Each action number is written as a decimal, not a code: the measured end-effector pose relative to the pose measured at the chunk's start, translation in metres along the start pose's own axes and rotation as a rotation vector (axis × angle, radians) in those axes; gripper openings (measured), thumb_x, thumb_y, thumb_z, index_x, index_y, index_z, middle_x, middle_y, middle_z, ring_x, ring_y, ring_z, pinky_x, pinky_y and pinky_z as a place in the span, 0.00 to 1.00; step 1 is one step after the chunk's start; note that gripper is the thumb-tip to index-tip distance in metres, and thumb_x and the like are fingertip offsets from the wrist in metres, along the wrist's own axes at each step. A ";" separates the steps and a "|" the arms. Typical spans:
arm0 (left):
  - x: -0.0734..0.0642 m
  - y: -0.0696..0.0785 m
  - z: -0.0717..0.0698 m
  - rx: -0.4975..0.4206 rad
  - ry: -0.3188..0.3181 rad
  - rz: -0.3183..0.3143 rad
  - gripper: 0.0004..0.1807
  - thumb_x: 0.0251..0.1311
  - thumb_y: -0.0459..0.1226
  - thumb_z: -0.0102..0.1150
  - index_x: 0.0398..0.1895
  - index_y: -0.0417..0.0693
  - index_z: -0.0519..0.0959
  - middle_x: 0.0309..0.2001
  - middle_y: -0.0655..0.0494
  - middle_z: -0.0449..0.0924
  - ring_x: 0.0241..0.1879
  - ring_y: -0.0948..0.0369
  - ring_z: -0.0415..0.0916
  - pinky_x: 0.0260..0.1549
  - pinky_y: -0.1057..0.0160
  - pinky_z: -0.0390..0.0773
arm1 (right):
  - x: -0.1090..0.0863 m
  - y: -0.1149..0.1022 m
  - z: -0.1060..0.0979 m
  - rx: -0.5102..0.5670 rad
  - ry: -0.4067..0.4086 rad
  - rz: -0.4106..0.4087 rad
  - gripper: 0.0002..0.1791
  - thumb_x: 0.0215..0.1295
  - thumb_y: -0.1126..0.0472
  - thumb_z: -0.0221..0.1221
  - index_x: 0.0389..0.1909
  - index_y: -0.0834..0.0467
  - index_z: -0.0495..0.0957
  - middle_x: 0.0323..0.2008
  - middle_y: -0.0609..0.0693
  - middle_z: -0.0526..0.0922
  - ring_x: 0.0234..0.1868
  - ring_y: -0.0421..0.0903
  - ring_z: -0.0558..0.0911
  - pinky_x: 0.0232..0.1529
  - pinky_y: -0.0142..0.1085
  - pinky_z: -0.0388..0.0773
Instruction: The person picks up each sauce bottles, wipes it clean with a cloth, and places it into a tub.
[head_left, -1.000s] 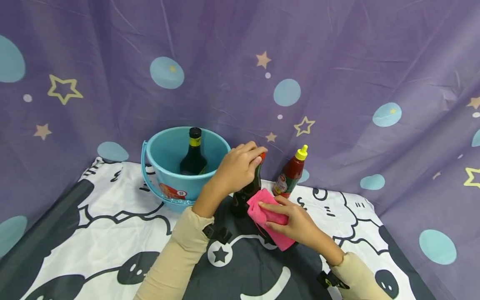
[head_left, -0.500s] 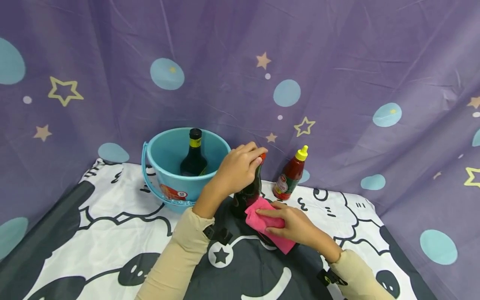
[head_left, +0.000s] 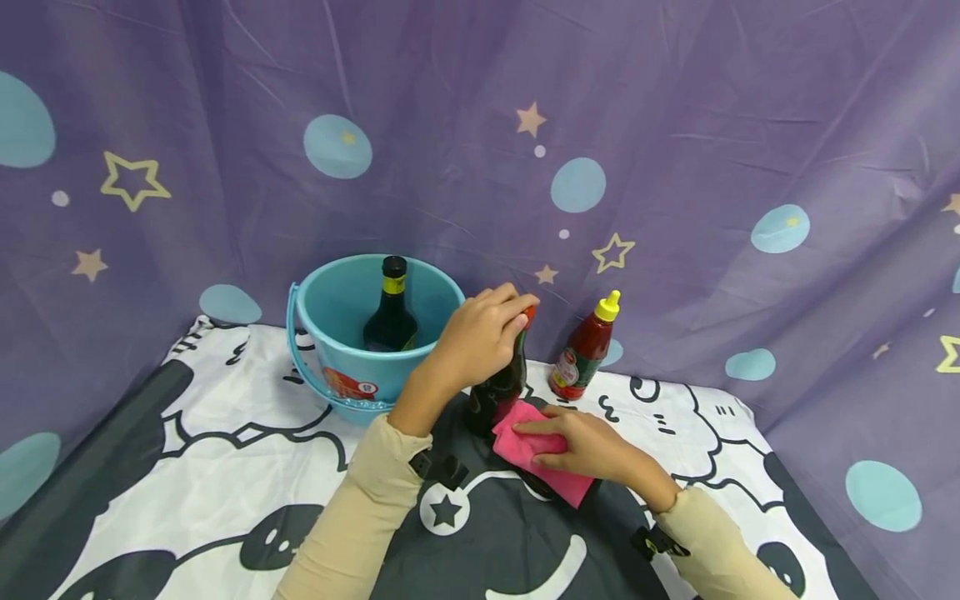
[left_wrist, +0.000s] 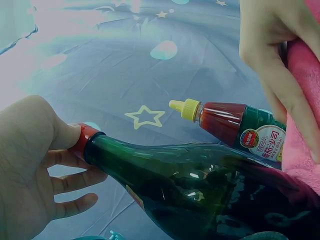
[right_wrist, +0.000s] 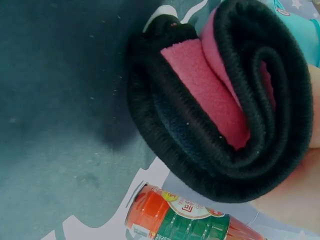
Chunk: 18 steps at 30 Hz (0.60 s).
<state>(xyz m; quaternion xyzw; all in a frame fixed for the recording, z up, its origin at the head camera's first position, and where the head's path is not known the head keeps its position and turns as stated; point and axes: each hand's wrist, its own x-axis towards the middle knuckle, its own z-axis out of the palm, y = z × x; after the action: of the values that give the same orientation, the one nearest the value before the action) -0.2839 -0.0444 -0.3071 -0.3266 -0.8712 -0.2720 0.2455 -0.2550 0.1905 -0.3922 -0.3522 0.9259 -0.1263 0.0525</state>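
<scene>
1. Here's the change: the pink cloth (head_left: 528, 442) sits lower down the dark bottle (head_left: 498, 392) than a second ago, and over the last half second it barely shifts. The work now looks to be at the lower glass, judging by that drop.

2. The left hand (head_left: 480, 333) stays put up top, thumb and fingers closed about the red cap (left_wrist: 82, 140), the other fingers loosely bent below it. That seems to be what steadies the bottle.

3. The right hand (head_left: 588, 446), partly closed, pinches the bunched cloth against the bottle's side.

4. And the bottle's place? Just right of the blue bucket (head_left: 371, 362), a little nearer the person than the red sauce bottle (head_left: 581, 354), over the printed sheet (head_left: 225, 483).

5. It points cap up, base down, the long axis near upright and slanting right toward the cap in the head view. The sauce bottle slants likewise, so I can't tell true tilt from lens. From the left wrist, the neck points left, the body running rightward behind the cloth.
</scene>
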 end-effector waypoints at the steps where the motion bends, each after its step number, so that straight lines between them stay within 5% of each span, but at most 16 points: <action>1: 0.000 0.000 0.000 0.000 -0.003 0.000 0.19 0.77 0.37 0.50 0.65 0.46 0.79 0.45 0.51 0.78 0.41 0.55 0.73 0.46 0.55 0.77 | 0.001 0.000 -0.001 0.007 -0.014 0.010 0.27 0.62 0.53 0.70 0.64 0.44 0.81 0.50 0.52 0.83 0.28 0.35 0.69 0.30 0.31 0.69; 10: 0.000 -0.001 0.000 -0.002 0.002 -0.004 0.18 0.76 0.37 0.50 0.64 0.46 0.79 0.45 0.51 0.78 0.41 0.54 0.73 0.45 0.55 0.77 | 0.006 0.000 -0.005 0.040 -0.060 0.030 0.27 0.62 0.55 0.70 0.64 0.47 0.81 0.48 0.51 0.82 0.30 0.38 0.70 0.30 0.31 0.68; 18: 0.000 -0.001 0.001 -0.008 0.003 0.004 0.18 0.76 0.37 0.50 0.64 0.46 0.79 0.45 0.51 0.78 0.40 0.54 0.72 0.44 0.55 0.77 | -0.002 0.005 -0.001 0.050 0.003 -0.017 0.27 0.63 0.53 0.70 0.63 0.44 0.81 0.46 0.46 0.83 0.37 0.37 0.75 0.36 0.32 0.74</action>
<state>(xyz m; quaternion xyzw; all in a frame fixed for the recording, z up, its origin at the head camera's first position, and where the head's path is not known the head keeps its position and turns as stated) -0.2845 -0.0445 -0.3077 -0.3291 -0.8691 -0.2755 0.2459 -0.2564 0.1957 -0.3926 -0.3584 0.9195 -0.1503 0.0590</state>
